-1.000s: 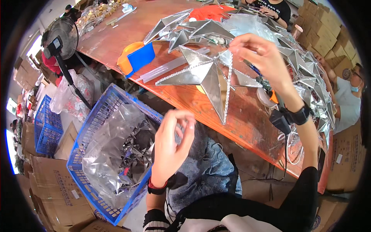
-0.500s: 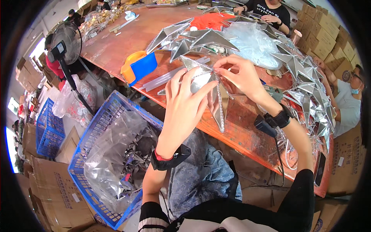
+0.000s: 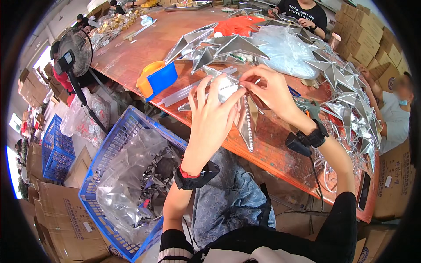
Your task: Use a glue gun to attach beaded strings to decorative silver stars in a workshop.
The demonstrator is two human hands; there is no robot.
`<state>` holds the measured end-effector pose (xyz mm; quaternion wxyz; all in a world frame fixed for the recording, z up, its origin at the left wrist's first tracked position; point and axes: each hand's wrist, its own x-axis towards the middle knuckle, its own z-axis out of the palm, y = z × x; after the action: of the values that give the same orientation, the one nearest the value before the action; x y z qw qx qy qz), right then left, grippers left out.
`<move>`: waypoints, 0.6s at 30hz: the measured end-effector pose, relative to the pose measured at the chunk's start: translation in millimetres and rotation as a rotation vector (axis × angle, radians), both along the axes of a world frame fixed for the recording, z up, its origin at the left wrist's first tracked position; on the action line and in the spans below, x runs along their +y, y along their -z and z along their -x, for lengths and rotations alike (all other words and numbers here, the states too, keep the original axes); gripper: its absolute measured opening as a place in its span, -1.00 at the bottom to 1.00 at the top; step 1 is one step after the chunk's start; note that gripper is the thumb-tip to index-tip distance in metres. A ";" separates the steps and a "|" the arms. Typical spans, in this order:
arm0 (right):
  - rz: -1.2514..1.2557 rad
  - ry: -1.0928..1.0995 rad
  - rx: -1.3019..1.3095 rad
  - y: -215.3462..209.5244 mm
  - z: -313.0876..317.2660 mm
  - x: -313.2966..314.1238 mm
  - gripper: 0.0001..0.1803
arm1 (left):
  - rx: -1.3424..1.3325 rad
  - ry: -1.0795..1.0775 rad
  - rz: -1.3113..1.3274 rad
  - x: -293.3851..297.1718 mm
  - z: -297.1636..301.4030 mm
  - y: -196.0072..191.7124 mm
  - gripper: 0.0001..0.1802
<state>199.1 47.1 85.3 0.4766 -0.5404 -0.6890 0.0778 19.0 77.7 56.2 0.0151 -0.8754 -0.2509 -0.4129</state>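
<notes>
Holding the silver star (image 3: 245,115) over the near edge of the long wooden table (image 3: 144,48), you have it between both hands, one long point hanging down toward your lap. Your left hand (image 3: 215,116) lies spread against its near face; your right hand (image 3: 269,94) pinches its upper edge and sits slightly farther away. It looks mirrored, faceted, glitter-edged. Finished stars (image 3: 351,109) pile to your right; a blue crate (image 3: 127,184) stands below left.
</notes>
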 end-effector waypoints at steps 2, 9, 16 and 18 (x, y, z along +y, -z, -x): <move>0.014 0.006 -0.003 -0.4 -0.4 -0.3 -0.86 | -0.003 0.002 0.003 0.4 -0.3 0.1 -0.59; 0.003 -0.001 0.025 -2.4 -6.9 -2.0 -0.86 | -0.007 -0.001 0.024 -0.1 -0.2 0.8 -0.57; -0.001 -0.020 -0.097 -5.9 -4.3 -11.1 -0.87 | -0.022 -0.011 0.027 -2.0 -0.7 2.1 -0.57; -0.012 -0.014 -0.130 -5.4 -3.6 -11.6 -0.87 | -0.024 -0.017 0.025 -2.6 -0.8 2.6 -0.57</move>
<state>202.7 35.5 90.7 0.4335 -0.5365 -0.7228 0.0420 19.8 75.1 53.6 0.0045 -0.8684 -0.2636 -0.4200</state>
